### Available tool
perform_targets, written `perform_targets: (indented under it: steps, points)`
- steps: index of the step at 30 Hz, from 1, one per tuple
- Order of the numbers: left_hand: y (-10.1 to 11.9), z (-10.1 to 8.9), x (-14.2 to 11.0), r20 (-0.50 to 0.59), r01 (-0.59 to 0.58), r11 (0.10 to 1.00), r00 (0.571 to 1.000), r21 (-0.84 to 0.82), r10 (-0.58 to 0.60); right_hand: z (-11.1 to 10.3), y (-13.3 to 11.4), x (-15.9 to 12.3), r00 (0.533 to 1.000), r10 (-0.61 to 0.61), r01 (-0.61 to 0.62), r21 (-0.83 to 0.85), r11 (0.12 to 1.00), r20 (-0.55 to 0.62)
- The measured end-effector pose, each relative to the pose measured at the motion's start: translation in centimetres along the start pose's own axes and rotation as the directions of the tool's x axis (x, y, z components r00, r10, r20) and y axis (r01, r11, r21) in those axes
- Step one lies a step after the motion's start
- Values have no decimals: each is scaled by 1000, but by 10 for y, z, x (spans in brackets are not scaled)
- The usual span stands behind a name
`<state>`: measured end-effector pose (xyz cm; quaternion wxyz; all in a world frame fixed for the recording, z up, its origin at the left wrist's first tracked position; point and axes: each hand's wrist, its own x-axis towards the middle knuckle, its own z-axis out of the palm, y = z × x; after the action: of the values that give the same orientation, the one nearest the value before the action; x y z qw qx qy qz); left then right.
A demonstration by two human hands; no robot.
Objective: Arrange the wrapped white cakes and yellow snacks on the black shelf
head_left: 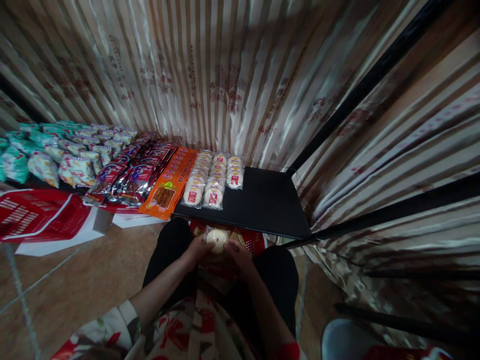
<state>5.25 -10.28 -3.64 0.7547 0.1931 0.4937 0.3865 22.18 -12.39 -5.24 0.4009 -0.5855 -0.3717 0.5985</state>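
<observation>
Holding: the left hand (197,251) was narrowed on the near-left edge of the disc (217,240), while the right hand (239,254) was closed at its right side
Disc: round, pale and smooth-looking, in a clear, crinkled wrapper with a small red mark; it was between the two hands, above the lap, just in front of the shelf (268,200)
Shelf: flat, black and smooth, with straight edges
Packs (213,182): pale rounds in glossy clear film with red labels, overlapping in three rows; the right-hand row was shorter than the other two
Orange bag (170,182): flat and long, printed with brown sticks, beside the leftmost row
Dark bags (144,170): shiny, creased foil in purple, red and black, heaped aslant
White bags (78,167) and green bags (15,162): puffed, wrinkled and crowded at the far left
Curtain (225,75): striped, folded cloth with reddish floral print, hanging behind the shelf
Poles (369,80): dark, straight and slanting, across the curtain at the right
Below: a red basket (258,241) showed partly, hidden by the hands and dark-clothed knees (279,272); red printed material (41,212) lay left, over tiled floor (93,280)
</observation>
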Motion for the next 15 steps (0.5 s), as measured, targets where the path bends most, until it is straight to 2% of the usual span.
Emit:
perform_targets:
  steps: [3, 6, 10, 15]
  points:
    - [3, -1, -2, 20, -55, 988, 998, 144, 53, 4, -12, -5, 999, -12, 4, 156, 988, 50]
    - [7, 0, -6, 47, -68, 990, 997, 126, 63, 6, -27, -9, 997, -70, 63, 186, 980, 30]
    - [18, 4, -18, 43, -57, 988, 998, 143, 51, 8, -42, -12, 989, -147, 146, 79, 986, 4]
    - [30, 8, -31, 76, -113, 994, 991, 4, 113, 9, -56, -23, 963, -271, 269, -147, 952, 9]
